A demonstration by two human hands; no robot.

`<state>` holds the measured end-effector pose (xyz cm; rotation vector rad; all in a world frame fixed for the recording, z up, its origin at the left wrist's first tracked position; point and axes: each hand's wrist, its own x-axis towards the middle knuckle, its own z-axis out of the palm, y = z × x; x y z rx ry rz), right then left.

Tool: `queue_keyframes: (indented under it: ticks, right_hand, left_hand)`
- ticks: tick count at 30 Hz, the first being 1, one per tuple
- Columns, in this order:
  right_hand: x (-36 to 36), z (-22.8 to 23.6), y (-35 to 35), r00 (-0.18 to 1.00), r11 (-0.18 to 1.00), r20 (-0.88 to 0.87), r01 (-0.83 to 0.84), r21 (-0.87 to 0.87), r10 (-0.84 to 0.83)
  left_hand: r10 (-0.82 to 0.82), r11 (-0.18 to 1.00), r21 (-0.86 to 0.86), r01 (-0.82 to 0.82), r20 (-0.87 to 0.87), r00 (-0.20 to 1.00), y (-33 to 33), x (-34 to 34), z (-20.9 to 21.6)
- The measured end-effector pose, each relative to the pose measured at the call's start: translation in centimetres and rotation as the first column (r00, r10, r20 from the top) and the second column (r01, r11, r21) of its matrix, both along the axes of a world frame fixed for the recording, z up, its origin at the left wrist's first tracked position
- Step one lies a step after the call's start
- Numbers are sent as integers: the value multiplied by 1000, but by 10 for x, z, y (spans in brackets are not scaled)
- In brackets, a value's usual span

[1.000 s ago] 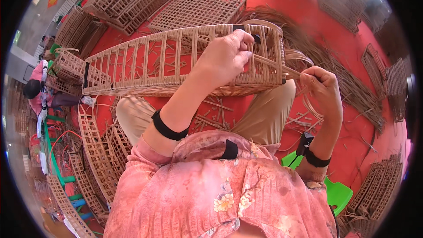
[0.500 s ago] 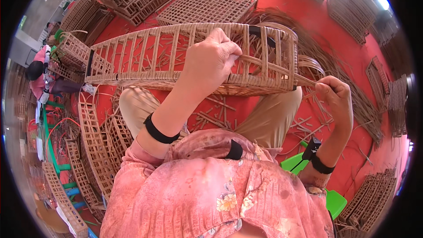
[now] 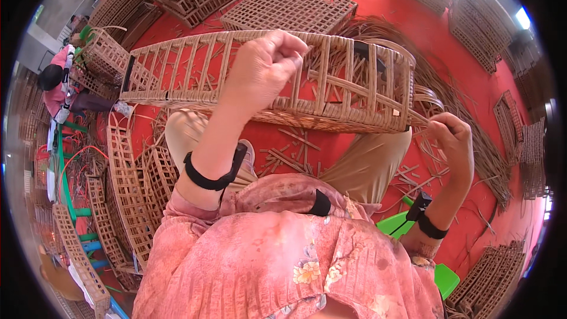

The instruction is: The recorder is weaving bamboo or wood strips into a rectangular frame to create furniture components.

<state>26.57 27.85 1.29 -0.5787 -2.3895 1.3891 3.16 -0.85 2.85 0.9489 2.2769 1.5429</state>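
Note:
Across my knees lies a long woven rattan frame (image 3: 236, 105), with upright ribs along its open side and a denser weave below. A flat rattan strip (image 3: 342, 85) runs through the ribs at its right end, with one loose end behind my left fingers. My left hand (image 3: 263, 74) is over the frame's upper rim, fingers curled in loosely and apart from that strip; nothing shows in them. Beyond the right end, my right hand (image 3: 452, 136) pinches the strip where it comes out. My left thumb is mostly hidden.
Long loose strips (image 3: 455, 94) lie heaped on the red floor to the right. Cut scraps (image 3: 295, 153) litter the floor below the frame. A lattice panel (image 3: 289, 3) stands beyond it, and several frames (image 3: 127, 183) lean at left. A person (image 3: 59, 85) sits far left. A green stool (image 3: 393, 224) is by my right side.
My left hand has let go of the strip and moved left and up. My right hand still grips it near the frame's end. The frame has shifted slightly right in view.

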Motion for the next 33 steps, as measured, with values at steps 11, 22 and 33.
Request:
queue_keyframes:
  ticks: [11,22,33]
  right_hand:
    - [-3,4,-1,1000,999,22,15,-36,-14]
    - [7,3,11,1000,991,-24,-2,-134,-1]
    - [-21,-2,-2,999,996,-34,-18,-92,14]
  left_hand:
    - [-162,980,-147,135,-191,968,10,3,0]
    - [37,997,-46,-66,-466,884,-17,-7,-15]
    - [45,983,-143,-111,-400,916,-45,-8,0]
